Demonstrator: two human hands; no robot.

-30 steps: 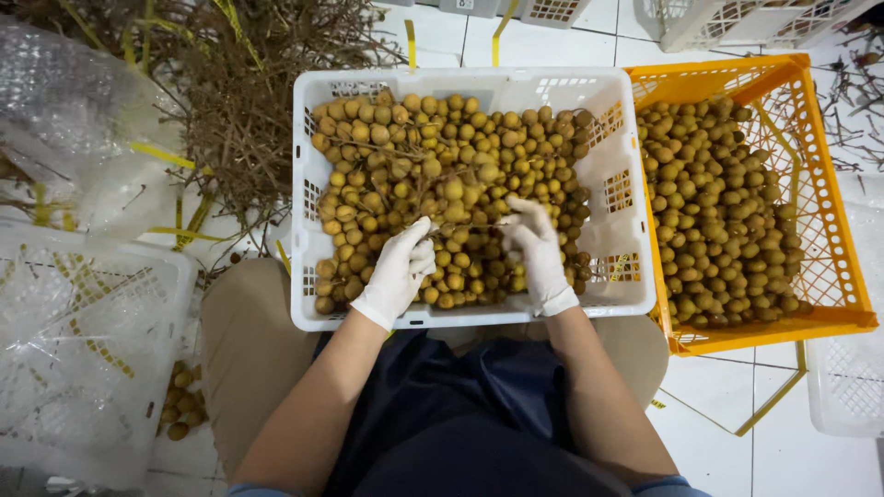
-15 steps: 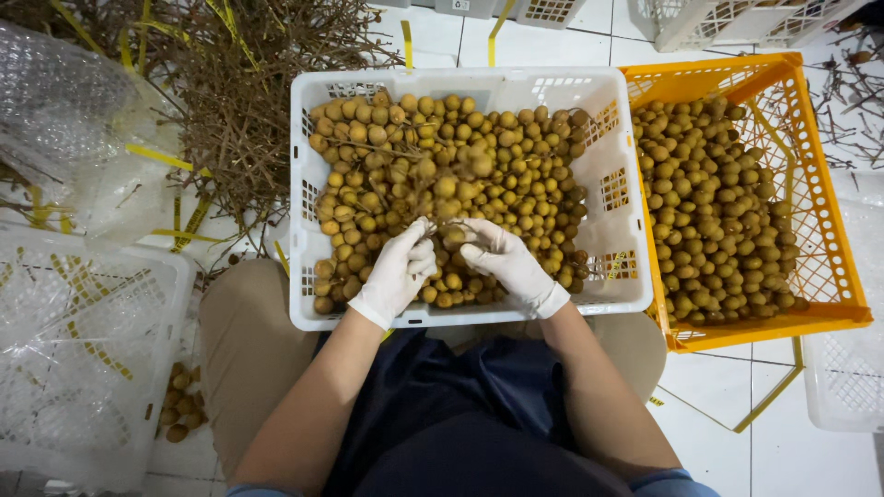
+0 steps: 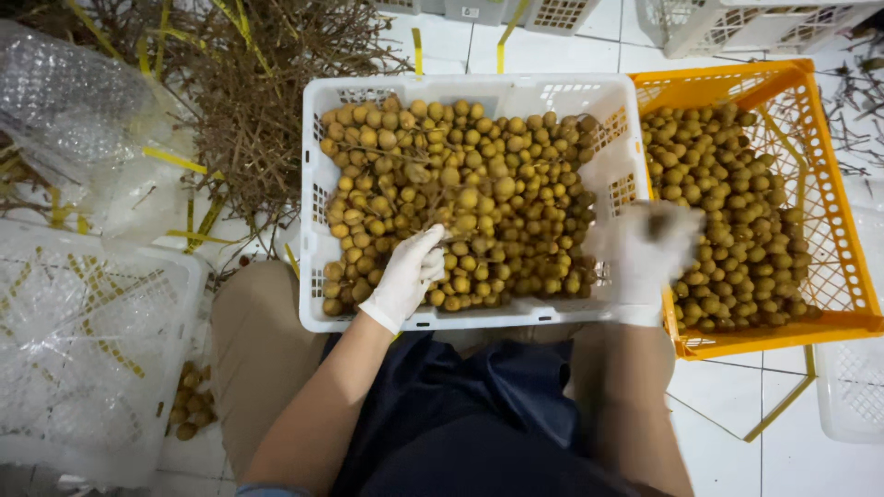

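We note the right hand has left the white crate, where half a second ago it met the left hand, and now blurs over the orange crate beside it; grip unreadable. Sorted fruit seems to transfer there. Left hand rests loosely curled on the brown fruit.

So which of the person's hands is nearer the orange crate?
Right. The right hand, gloved and motion-blurred, is over the orange crate's left edge, above its fruit. The left hand rests on the fruit in the white crate, well to the left.
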